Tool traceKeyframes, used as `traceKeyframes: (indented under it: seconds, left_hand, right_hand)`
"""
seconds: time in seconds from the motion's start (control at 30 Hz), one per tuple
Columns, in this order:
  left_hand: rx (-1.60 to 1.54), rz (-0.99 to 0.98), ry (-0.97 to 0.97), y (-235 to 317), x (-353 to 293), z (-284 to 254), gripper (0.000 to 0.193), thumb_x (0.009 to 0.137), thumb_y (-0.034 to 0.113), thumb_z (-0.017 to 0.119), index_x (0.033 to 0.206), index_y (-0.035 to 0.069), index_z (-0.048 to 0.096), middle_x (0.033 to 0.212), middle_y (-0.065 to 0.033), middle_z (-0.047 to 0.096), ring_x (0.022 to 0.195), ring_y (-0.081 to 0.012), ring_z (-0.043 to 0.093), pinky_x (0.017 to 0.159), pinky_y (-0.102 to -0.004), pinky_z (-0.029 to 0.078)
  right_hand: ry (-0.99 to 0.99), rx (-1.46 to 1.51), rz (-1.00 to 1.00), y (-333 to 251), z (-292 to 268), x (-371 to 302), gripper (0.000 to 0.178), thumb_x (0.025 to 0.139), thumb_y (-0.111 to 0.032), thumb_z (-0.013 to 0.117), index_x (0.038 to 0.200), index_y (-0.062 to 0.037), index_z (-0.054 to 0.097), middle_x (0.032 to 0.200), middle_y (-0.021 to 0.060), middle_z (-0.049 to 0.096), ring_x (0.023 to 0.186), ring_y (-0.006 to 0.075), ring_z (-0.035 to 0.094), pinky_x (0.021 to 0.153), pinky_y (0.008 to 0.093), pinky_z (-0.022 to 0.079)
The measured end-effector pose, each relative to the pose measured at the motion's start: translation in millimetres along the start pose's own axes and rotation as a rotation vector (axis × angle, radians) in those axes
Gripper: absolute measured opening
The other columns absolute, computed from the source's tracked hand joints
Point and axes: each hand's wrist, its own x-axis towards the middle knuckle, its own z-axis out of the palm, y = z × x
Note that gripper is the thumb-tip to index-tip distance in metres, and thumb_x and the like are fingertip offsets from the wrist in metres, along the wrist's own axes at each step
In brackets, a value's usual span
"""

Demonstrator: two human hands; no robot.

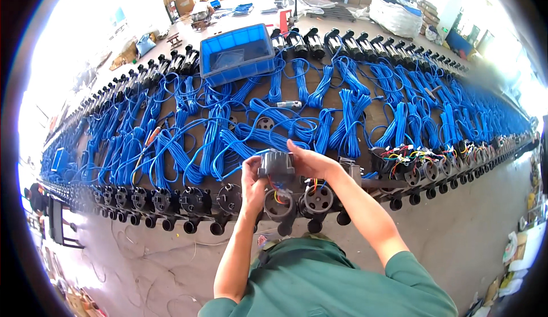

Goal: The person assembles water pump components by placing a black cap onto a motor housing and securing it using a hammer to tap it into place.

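Note:
Both of my hands hold a dark grey round cap [277, 164] above the near row. My left hand [253, 184] is wrapped round its left side, and my right hand [311, 161] grips its right side with the thumb near the top. Coloured wires with a pale connector [281, 193] hang just below the cap. Under them sits an open round housing [278, 207]. To its right stands another open housing [318, 199] with coloured wires inside. Closed black caps [195, 200] top the units to the left of my hands.
Bundles of blue cable [214, 137] cover the long table. A blue crate [238, 76] stands near the far row of black-ended cylinders [315, 44]. An orange-handled screwdriver [153, 136] lies among the cables at left. Wired open housings [431, 170] line the near edge at right.

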Motion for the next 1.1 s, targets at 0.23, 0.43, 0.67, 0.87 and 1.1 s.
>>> traceKeyframes:
  seconds: [0.23, 0.43, 0.67, 0.87, 1.1]
  left_hand:
    - [0.191, 0.168, -0.041, -7.2, -15.6, -9.8, 0.045, 0.083, -0.022, 0.055, 0.117, 0.005, 0.042, 0.125, -0.0107, 0.054, 0.113, -0.0162, 0.056, 0.1, -0.03, 0.048]
    - [0.244, -0.361, -0.102, -3.2, -28.5, -20.4, 0.031, 0.097, 0.016, 0.069, 0.122, -0.002, 0.066, 0.113, -0.0085, 0.072, 0.103, -0.0145, 0.067, 0.094, -0.0306, 0.053]
    - [0.816, 0.099, -0.068, -20.8, -43.9, -25.5, 0.034, 0.072, 0.013, 0.088, 0.101, 0.0, 0.075, 0.127, -0.0157, 0.065, 0.122, -0.0286, 0.06, 0.106, -0.0429, 0.049]
    - [0.917, 0.351, 0.065, -62.5, -57.1, -27.5, 0.038, 0.06, 0.008, 0.089, 0.096, 0.003, 0.078, 0.142, -0.0137, 0.055, 0.133, -0.0366, 0.051, 0.108, -0.0454, 0.048]
    - [0.576, 0.069, 0.251, -75.0, -89.5, -31.2, 0.069, 0.064, 0.005, 0.087, 0.129, 0.005, 0.065, 0.139, -0.0209, 0.058, 0.125, -0.0391, 0.061, 0.1, -0.0455, 0.054]
  right_hand:
    - [-0.066, -0.058, 0.085, -20.7, 23.3, 12.6, 0.031, 0.096, -0.021, 0.073, 0.122, -0.0055, 0.071, 0.102, 0.0036, 0.076, 0.085, 0.0134, 0.073, 0.071, 0.0334, 0.062]
    - [0.042, -0.069, 0.022, -8.9, 14.3, 17.6, 0.031, 0.095, -0.007, 0.07, 0.126, -0.0012, 0.067, 0.105, 0.0061, 0.075, 0.084, 0.013, 0.074, 0.075, 0.0293, 0.062]
    - [0.113, -0.244, -0.229, 19.7, 25.4, 5.0, 0.025, 0.101, -0.018, 0.07, 0.121, -0.0029, 0.067, 0.109, 0.0057, 0.075, 0.095, 0.0128, 0.072, 0.086, 0.0294, 0.059]
    - [0.251, -0.367, -0.326, 46.4, 34.0, -17.5, 0.014, 0.109, -0.012, 0.058, 0.116, -0.0022, 0.064, 0.12, 0.0112, 0.074, 0.102, 0.0137, 0.071, 0.091, 0.0285, 0.058]
    - [0.296, -0.549, -0.462, 70.6, 52.4, -13.2, 0.009, 0.111, -0.011, 0.056, 0.114, -0.003, 0.058, 0.12, 0.0119, 0.073, 0.111, 0.0166, 0.067, 0.103, 0.0322, 0.051]
